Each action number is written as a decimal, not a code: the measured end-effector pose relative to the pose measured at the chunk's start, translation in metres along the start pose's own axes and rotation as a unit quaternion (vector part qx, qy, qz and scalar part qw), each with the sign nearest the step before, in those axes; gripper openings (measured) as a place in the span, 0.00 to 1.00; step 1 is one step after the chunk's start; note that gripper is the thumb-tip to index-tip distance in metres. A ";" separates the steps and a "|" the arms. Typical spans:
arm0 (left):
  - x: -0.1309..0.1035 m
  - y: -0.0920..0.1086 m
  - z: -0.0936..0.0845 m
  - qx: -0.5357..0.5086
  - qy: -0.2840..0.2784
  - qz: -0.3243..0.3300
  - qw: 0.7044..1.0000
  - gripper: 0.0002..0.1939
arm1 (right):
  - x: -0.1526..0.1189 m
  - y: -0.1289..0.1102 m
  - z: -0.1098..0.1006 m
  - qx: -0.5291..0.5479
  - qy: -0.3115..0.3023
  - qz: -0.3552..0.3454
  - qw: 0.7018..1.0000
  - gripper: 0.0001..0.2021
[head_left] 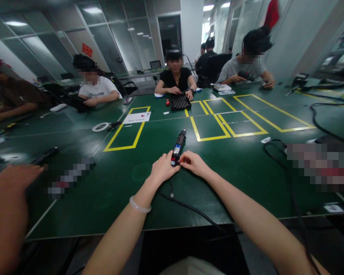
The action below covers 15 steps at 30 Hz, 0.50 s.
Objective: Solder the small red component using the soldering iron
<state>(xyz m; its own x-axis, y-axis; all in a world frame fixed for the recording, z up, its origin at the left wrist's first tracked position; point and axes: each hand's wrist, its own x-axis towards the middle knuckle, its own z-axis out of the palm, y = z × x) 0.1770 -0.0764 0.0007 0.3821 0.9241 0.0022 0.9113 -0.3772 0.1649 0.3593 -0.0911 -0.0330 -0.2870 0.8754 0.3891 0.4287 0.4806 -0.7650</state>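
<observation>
Steady the black cylindrical tool with a silver and blue middle [180, 142] with your left hand [162, 169], whose fingers curl in around its near end. Your right hand [196, 163] works from the other side, its fingers drawn narrow beside a small red-orange part [185, 160]; whether they actually grip it, you cannot tell from this angle. Small parts like these probably reward light pressure, so brace both wrists, press the body down rather than sideways, and leave a clear line of sight between your fingertips. Mind the thin dark lead with a ring-shaped metal end [172, 195] lying just below your left hand; a snag could tug the work.

The tool lies on the glossy green counter [114, 206] directly ahead of you, slanting away and slightly right. Its far end narrows to a small tip; red shows at the near end, where your hands hide the detail.
</observation>
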 end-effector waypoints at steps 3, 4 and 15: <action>0.000 -0.001 0.002 -0.007 0.004 -0.001 1.000 0.37 | 0.000 -0.001 0.000 -0.029 -0.003 0.001 1.000 0.02; 0.000 -0.002 0.002 -0.009 0.007 0.000 1.000 0.37 | 0.000 0.000 -0.001 -0.037 -0.002 0.002 0.999 0.01; 0.000 -0.003 0.002 -0.010 0.006 0.006 1.000 0.39 | -0.001 -0.003 -0.001 -0.049 -0.003 0.002 0.999 0.04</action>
<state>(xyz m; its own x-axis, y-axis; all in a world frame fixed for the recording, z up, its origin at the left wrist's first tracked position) 0.1748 -0.0756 -0.0013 0.3915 0.9200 0.0161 0.9031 -0.3875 0.1851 0.3590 -0.0931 -0.0303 -0.2902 0.8771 0.3826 0.5122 0.4801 -0.7121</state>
